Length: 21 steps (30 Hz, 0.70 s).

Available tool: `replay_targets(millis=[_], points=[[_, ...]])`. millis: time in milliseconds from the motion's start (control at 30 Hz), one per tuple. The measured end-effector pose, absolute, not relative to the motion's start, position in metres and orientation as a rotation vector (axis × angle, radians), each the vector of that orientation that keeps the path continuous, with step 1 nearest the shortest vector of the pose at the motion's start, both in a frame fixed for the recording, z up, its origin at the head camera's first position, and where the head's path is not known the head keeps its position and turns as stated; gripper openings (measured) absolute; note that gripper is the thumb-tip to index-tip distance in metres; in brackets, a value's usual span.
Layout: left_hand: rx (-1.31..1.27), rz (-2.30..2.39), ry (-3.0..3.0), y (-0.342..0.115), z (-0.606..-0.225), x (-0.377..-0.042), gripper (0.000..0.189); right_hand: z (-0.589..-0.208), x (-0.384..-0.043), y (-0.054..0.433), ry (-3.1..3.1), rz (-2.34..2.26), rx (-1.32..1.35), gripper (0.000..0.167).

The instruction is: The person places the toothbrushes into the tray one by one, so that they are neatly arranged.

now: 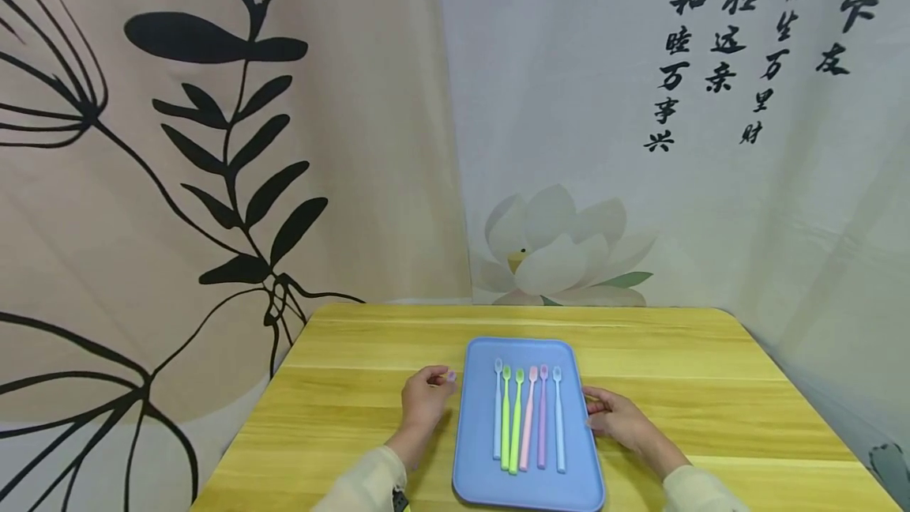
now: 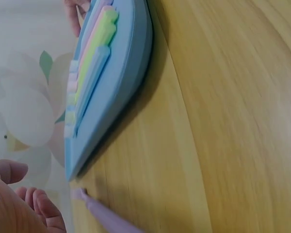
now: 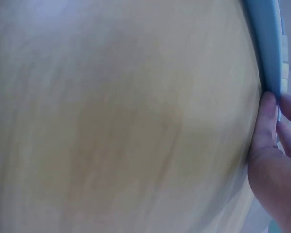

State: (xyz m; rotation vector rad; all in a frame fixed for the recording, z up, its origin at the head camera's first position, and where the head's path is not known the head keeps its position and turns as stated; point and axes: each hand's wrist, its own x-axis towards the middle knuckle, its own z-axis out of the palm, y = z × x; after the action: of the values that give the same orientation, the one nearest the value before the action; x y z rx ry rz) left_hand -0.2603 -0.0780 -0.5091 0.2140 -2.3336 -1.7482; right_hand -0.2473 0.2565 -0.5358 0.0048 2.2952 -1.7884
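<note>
A blue tray holds several toothbrushes side by side: light blue ones, green ones, a pink one and a purple one. Left of the tray, my left hand hovers over another purple toothbrush on the table. In the left wrist view its fingers are loosely bent beside the brush head, thumb apart. On the tray's right side, my right hand pinches the rim, thumb and fingers on either side of it in the right wrist view.
The wooden table extends on both sides of the tray. Behind it hangs a cloth backdrop printed with dark plants, a lotus and black characters. At the lower right edge, a dark patterned item shows beyond the table.
</note>
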Motion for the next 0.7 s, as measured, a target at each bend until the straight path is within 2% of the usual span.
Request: replay_targets(millis=[700], points=[[0.277, -1.692, -2.419, -0.128, -0.512, -0.249, 0.036, -0.537, -0.249, 0.259, 2.276, -1.803, -0.006, 0.062]])
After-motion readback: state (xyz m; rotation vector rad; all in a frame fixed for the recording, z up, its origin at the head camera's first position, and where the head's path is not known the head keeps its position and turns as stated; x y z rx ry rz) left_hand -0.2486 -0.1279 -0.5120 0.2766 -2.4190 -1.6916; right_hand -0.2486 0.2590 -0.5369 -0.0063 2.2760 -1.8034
